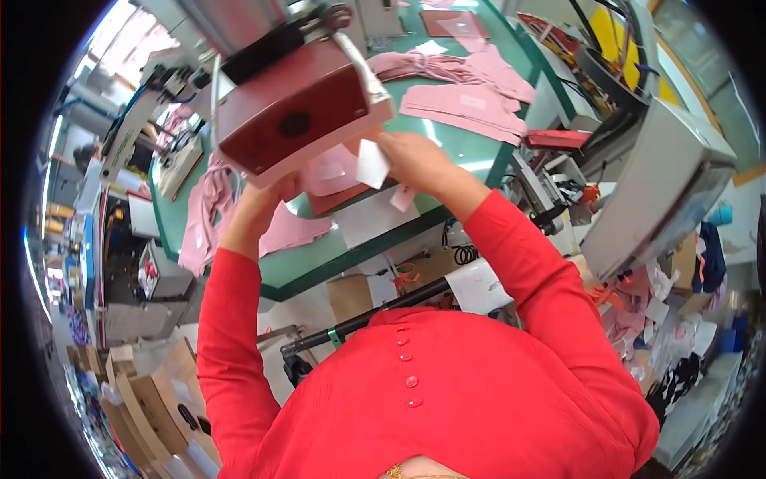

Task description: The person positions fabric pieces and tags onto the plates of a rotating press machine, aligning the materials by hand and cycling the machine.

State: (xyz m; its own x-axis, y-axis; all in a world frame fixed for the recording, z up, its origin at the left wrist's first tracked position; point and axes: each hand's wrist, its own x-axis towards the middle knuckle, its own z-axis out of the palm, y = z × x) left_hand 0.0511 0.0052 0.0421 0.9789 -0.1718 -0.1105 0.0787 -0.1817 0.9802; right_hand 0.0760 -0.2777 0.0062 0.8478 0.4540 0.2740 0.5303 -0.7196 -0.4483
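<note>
Under the dark red and white head of a press machine lies a pink fabric piece on a brownish-red pad. My left hand reaches in at the pad's left side, its fingers hidden by the machine head. On the other side my right hand is closed at the fingertips on a small white paper piece, which hangs over the pad's edge. A pale pink tag-like piece sits just below that hand. More pink fabric spreads beside my left wrist.
Stacked pink fabric pieces and a tied pink bundle lie on the green table. Another pink bundle is at left. A grey machine box stands at right. Cardboard boxes fill the lower left.
</note>
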